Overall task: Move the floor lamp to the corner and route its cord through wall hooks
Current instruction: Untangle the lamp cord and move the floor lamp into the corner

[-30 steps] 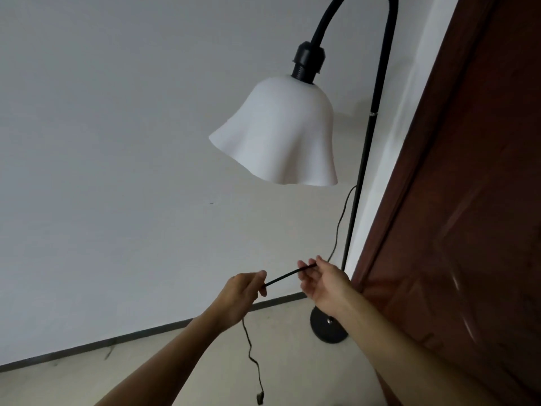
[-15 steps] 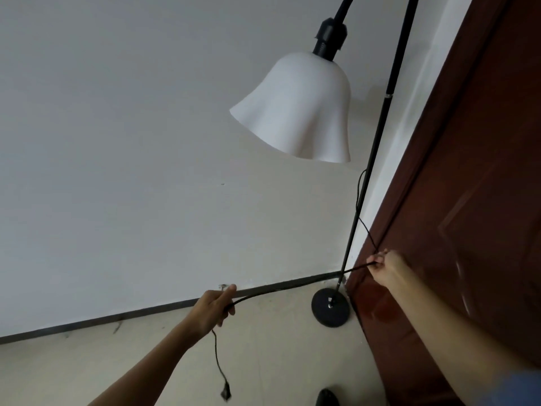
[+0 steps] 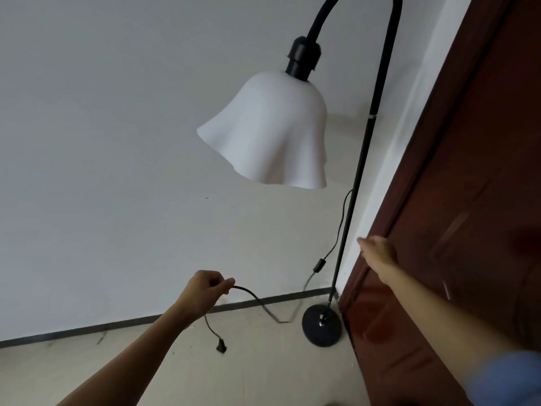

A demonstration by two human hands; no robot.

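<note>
The floor lamp stands in the corner, its black pole [image 3: 355,183] rising from a round black base [image 3: 321,326] on the floor, with a white wavy shade [image 3: 272,133] hanging left of the pole. The black cord [image 3: 257,301] runs down beside the pole, past an inline switch [image 3: 319,265], sags near the floor and rises to my left hand [image 3: 205,291], which is shut on it. The plug [image 3: 221,346] dangles below that hand. My right hand [image 3: 379,253] hovers by the pole, fingers extended, holding nothing. No wall hooks are visible.
A dark red-brown wooden door [image 3: 456,230] fills the right side, right next to the lamp base. A plain white wall [image 3: 102,142] with a dark skirting strip [image 3: 117,323] runs left. The floor [image 3: 263,370] is pale beige.
My right hand has let go of the cord, which now hangs slack instead of stretched between both hands. My left hand keeps its grip and sits nearer the lamp.
</note>
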